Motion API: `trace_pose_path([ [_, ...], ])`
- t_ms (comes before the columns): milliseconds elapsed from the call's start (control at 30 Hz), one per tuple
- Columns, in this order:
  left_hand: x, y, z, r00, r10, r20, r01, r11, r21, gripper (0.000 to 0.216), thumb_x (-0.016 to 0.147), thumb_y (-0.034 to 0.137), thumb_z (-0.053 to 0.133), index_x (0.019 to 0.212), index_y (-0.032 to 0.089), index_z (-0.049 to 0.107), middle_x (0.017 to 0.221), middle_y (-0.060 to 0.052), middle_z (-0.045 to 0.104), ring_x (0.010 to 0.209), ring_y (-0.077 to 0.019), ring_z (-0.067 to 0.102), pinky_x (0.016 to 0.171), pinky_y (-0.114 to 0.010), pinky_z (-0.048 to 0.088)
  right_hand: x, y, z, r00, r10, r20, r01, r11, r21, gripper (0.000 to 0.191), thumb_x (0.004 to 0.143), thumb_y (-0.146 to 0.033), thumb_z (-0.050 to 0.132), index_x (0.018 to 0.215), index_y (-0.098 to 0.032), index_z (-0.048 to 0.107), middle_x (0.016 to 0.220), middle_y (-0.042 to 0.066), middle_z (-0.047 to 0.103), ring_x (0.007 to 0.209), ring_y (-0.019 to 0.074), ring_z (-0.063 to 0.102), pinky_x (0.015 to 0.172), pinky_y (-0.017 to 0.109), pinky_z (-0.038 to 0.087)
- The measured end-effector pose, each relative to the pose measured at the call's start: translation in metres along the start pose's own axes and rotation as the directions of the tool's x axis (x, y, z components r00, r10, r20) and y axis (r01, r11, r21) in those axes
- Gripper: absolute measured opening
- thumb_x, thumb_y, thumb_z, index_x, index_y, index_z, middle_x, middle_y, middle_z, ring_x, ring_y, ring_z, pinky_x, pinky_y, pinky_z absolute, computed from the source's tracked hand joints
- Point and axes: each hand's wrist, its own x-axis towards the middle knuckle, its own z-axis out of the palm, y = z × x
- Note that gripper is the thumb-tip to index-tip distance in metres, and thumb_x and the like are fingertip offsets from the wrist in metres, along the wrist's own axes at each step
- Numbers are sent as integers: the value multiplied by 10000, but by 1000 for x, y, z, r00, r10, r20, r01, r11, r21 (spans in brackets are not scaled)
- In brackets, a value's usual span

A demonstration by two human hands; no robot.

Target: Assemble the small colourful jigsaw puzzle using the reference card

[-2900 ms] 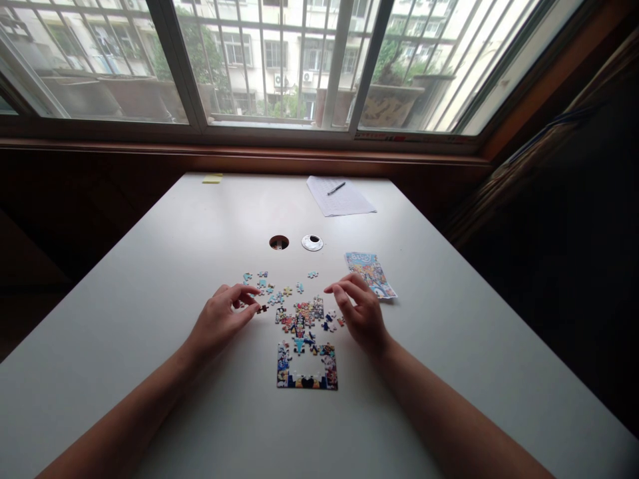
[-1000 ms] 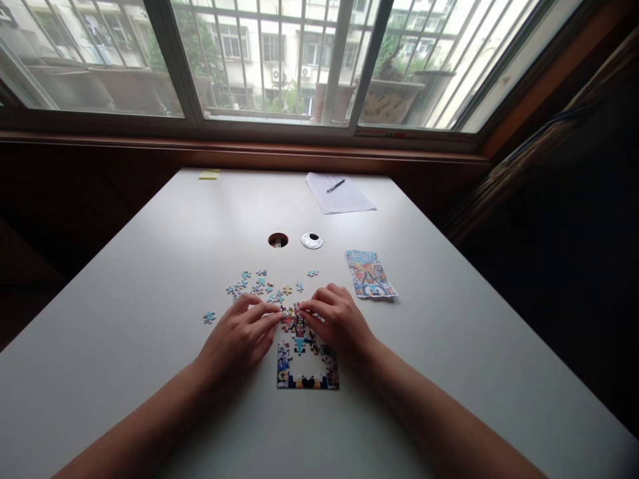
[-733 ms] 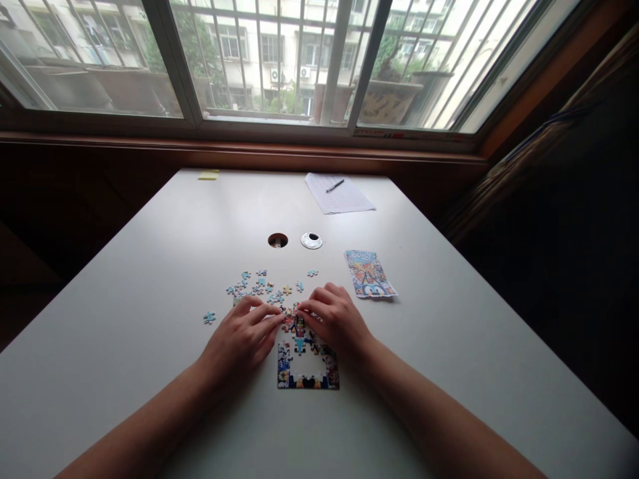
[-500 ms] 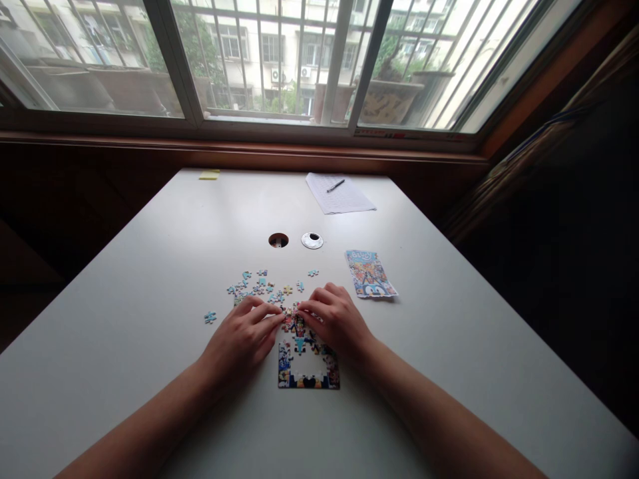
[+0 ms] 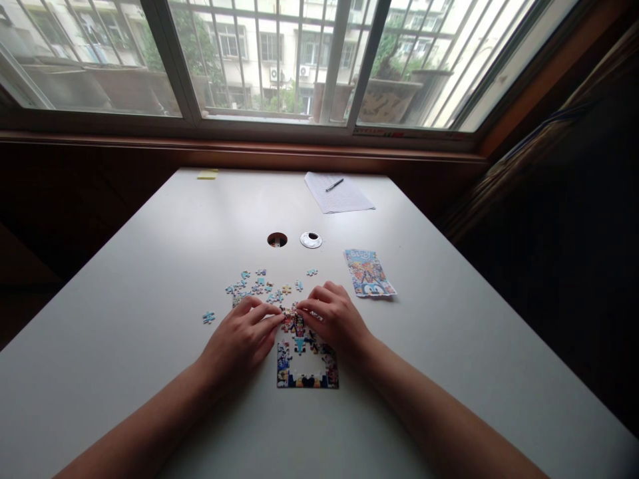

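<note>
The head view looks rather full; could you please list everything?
Rectangular table: one, white, before window
Cardboard jigsaw frame: one, multicoloured, nearest person
Clustered jigsaw pieces: number unclear, multicoloured, between hands
Loose jigsaw pieces: many, mainly blue, mostly beyond hands
Glossy picture sheet: one, multicoloured, right of pieces
Paper sheets: number unclear, white, far edge
Slim pen: one, dark, on paper
Sticky note: one, yellow, far left
Round hole: one, dark, beyond pieces
Round metallic cover: one, silver, beside hole
Barred glass window: one, grey-framed, beyond table
Pots, greenery, buildings: several, brown, green, pale, outside
Curtain-like fabric: one, dark, far right
Left hand: one, bare, at cluster's left
Right hand: one, bare, at cluster's right
</note>
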Motion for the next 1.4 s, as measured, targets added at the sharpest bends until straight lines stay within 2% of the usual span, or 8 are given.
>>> trace_pose_path([
  [467,-1,0,2,1000,-2,-30,3,999,36,340,938,146,586,1264,219,645,1188,-55,680,1074,-239,514,951,-427,518,-3,4,-2,1000,21,3,-21,1000,-15,147,964,-315,630,969,-260,766,893,43,682,869,202,523,818,367,370],
  [800,-2,0,3,1000,-4,23,1,996,90,382,944,188,592,1322,239,619,1230,-70,650,1116,-270,495,960,-475,522,-4,1,-4,994,-82,66,82,997,-2,152,941,-282,650,1042,-300,762,915,40,671,865,195,510,807,358,352],
  [1400,-3,-2,4,1000,13,22,-16,994,111,397,927,188,618,1317,263,619,1246,-59,638,1115,-268,490,966,-472,512,-4,0,-7,990,-105,97,107,994,-9,173,948,-280,638,1072,-296,758,917,43,664,865,196,491,803,361,336],
])
